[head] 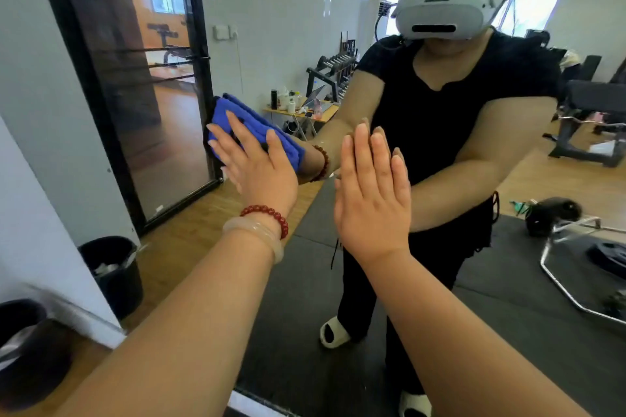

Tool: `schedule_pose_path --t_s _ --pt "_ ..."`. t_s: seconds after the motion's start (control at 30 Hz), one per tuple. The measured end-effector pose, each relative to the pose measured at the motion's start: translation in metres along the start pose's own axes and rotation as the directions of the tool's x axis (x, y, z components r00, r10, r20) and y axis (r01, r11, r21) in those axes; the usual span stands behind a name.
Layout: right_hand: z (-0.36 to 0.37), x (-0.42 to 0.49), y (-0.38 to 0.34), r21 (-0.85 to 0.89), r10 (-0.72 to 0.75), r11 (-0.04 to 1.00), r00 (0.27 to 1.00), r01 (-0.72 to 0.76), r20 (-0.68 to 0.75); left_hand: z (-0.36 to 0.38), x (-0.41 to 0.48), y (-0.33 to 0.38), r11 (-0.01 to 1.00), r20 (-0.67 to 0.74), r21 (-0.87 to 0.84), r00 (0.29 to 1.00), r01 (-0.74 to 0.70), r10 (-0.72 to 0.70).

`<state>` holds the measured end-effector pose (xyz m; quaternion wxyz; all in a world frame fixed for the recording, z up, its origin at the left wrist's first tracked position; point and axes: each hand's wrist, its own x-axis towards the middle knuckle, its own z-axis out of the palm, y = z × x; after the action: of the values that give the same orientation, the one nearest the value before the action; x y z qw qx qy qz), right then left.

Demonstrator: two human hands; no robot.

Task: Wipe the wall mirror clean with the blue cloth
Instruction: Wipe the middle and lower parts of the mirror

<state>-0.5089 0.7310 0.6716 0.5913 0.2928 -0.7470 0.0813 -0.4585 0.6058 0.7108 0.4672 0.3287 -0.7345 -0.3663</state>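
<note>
Evidently mid-wipe: left grip [261, 169], fingers straight, presses cloth [222, 112] flat against mirror [508, 179] at nine o'clock. Right grip [372, 200], likewise flat and holding nothing, rests on the glass, probably bracing.

I count one blue cloth [233, 105] at 10 o'clock, one mirror [508, 298], my two hands, left hand [262, 179] and right hand [372, 210], and two bracelets [271, 213].

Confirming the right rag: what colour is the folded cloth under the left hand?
Blue folded cloth, head view.
</note>
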Motion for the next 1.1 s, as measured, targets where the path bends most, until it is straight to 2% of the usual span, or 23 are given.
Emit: schedule_pose_path --t_s 0.1,0.23,0.3,0.43,0.57,0.67,0.73,0.8,1.0,1.1 --pt "-0.003 0.001 -0.002 0.011 0.009 1.0 1.0 -0.01 0.017 -0.001 0.002 0.001 1.0 -0.02 0.007 1.0 0.004 -0.004" --pt "-0.007 0.002 -0.006 0.056 0.06 0.996 0.997 -0.063 0.047 -0.002 -0.023 -0.017 0.988 0.132 0.087 0.984 -0.131 0.119" --pt "-0.01 0.002 -0.019 0.108 0.104 0.988 0.993 -0.11 0.059 -0.006 -0.016 -0.02 0.985 0.175 0.076 0.975 -0.156 0.141" --pt "-0.014 0.004 -0.061 0.227 0.066 0.97 0.991 -0.09 0.115 -0.023 0.031 -0.015 1.0 0.048 -0.005 0.999 -0.021 0.021" --pt "-0.003 0.019 -0.086 0.229 -0.007 0.973 0.99 -0.025 0.138 -0.037 0.058 -0.03 0.997 -0.035 0.057 0.997 -0.059 0.062" --pt "0.012 0.027 -0.091 0.183 -0.012 0.983 0.99 -0.014 0.142 -0.037 0.042 -0.039 0.995 0.074 0.018 0.993 -0.093 0.091" --pt "0.02 0.026 -0.091 0.133 -0.014 0.991 0.991 -0.003 0.132 -0.036 0.023 -0.051 0.988 0.179 0.04 0.974 -0.151 0.141" --pt "0.023 0.023 -0.091 0.107 -0.033 0.994 0.991 0.019 0.128 -0.04 0.022 -0.06 0.979 0.222 0.07 0.96 -0.191 0.171" --pt "0.024 0.023 -0.092 0.101 -0.04 0.995 0.99 0.027 0.132 -0.047 0.068 -0.039 1.0 0.054 0.024 0.999 0.001 -0.002" --pt "0.026 0.023 -0.092 0.097 -0.043 0.995 0.99 0.03 0.135 -0.034 0.033 -0.048 0.999 0.118 0.024 0.993 -0.03 0.027"
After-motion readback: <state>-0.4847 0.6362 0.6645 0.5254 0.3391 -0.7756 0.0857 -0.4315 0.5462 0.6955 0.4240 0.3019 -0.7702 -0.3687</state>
